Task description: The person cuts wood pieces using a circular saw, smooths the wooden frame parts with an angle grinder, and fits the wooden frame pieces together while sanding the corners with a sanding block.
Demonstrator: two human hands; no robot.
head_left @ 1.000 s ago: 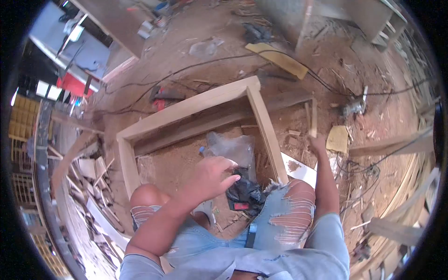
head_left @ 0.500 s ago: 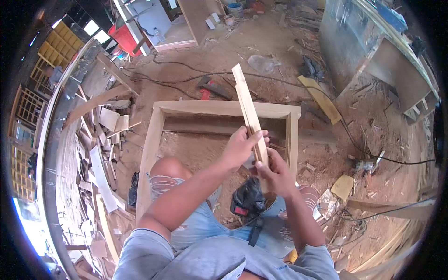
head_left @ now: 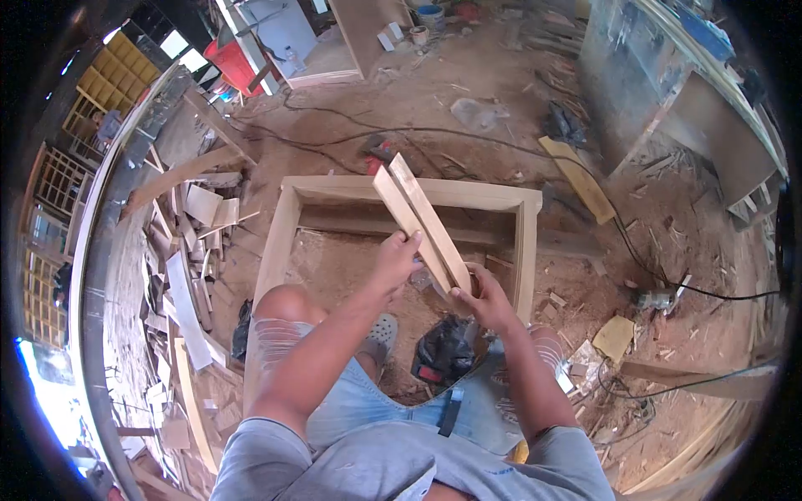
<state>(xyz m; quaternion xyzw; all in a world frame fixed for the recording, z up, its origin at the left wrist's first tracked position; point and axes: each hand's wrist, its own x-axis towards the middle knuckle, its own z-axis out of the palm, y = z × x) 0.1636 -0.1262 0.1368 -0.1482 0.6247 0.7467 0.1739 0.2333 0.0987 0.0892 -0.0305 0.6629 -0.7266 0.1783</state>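
Observation:
Two pale wooden strips (head_left: 434, 225) lie side by side in my hands, slanting up to the left with a narrow dark gap between them. My left hand (head_left: 396, 265) grips the left strip partway along, its thumb on the edge. Around the lower ends, my right hand (head_left: 489, 302) is closed, thumb across the front. Below and behind the strips is a rectangular wooden frame (head_left: 334, 189) on the ground, its sides running toward my knees. A black plastic bag (head_left: 444, 351) with a red patch sits between my legs.
Wood offcuts (head_left: 200, 209) are heaped at the left. A black cable (head_left: 501, 146) crosses the dusty floor behind the frame. A yellowish board (head_left: 578, 179) and a large cabinet-like panel (head_left: 639, 83) are at the right. A red bin (head_left: 234, 65) stands at the back left.
The strips, earlier stacked nearly together and more upright, have tilted left and spread apart at the top. My left hand has moved left and slightly down.

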